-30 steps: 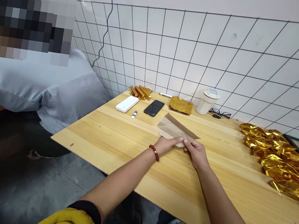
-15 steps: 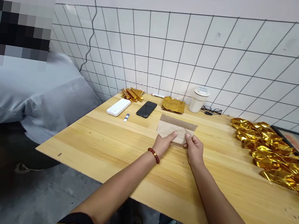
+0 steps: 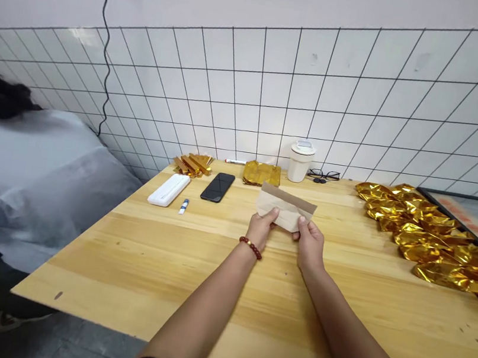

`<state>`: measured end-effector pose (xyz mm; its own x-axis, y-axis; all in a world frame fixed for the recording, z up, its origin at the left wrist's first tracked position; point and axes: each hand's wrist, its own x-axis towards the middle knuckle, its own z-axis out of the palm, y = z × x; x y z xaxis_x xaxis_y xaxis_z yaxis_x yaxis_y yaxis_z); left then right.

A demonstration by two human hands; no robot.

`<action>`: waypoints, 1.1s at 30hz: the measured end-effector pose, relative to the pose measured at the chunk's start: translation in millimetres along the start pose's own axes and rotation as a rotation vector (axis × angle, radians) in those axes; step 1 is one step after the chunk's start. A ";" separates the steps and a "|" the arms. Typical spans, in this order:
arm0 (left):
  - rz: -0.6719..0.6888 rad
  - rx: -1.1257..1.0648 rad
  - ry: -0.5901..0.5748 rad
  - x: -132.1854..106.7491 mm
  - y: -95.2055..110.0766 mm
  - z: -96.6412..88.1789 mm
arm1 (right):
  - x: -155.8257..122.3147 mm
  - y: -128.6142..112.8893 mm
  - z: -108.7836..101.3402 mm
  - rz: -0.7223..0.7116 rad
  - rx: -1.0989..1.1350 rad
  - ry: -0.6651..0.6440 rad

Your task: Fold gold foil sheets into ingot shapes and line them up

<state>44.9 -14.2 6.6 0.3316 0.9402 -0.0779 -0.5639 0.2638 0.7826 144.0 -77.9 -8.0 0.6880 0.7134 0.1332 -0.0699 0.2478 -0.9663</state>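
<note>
Between my two hands is a sheet of brownish paper, folded over so that a darker strip shows along its far edge. My left hand grips its near left part, thumb on top, with a red bead bracelet at the wrist. At the near right corner my right hand pinches the paper, thumb above and fingers curled beneath. Just beyond the paper lies a stack of gold foil sheets. Under the hands is the wooden table.
Left of the hands lie a black phone, a white power bank, a small blue-and-white tube and gold strips. A white cup and glasses stand near the wall. Twisted gold foil pieces line the right. A person sits left.
The paper looks lifted and tilted a little off the table, still in both hands. My right hand now grips nearer its right corner. The view has shifted to the right.
</note>
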 end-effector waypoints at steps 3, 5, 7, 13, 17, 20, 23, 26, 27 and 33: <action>0.000 -0.004 -0.070 -1.8 1.0 -0.9 | 0.7 1.1 -1.3 0.013 0.009 0.013; -0.006 0.003 -0.087 -2.1 2.4 -1.2 | 1.3 2.0 -2.3 0.011 0.005 0.015; -0.005 -0.001 -0.087 -1.4 3.6 -1.0 | 1.2 3.1 -3.1 0.008 0.007 0.024; -0.020 -0.044 -0.053 0.6 4.1 -0.2 | 2.8 1.9 -2.8 0.052 0.043 0.008; -0.049 -0.073 0.006 2.5 3.8 -2.0 | 19.2 -4.2 -2.7 0.084 -0.031 -0.077; -0.047 -0.089 0.025 3.9 4.4 -4.4 | 33.8 -5.6 -5.9 -0.015 -0.075 -0.093; -0.047 -0.093 0.011 4.8 3.6 -6.1 | 41.3 -2.4 -10.3 -0.073 -0.003 -0.138; -0.051 -0.084 -0.013 5.2 1.2 -6.1 | 43.3 2.5 -12.2 -0.013 0.053 -0.275; -0.053 -0.085 -0.019 5.3 0.6 -5.6 | 43.8 4.0 -12.3 0.014 0.065 -0.294; -0.049 -0.169 0.008 13.1 3.8 -7.2 | 49.2 12.3 -13.1 0.108 0.097 -0.201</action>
<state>41.6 0.7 4.2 0.3564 0.9268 -0.1189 -0.6668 0.3414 0.6624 186.5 -48.3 -16.2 0.5163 0.8526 0.0809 -0.2107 0.2180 -0.9529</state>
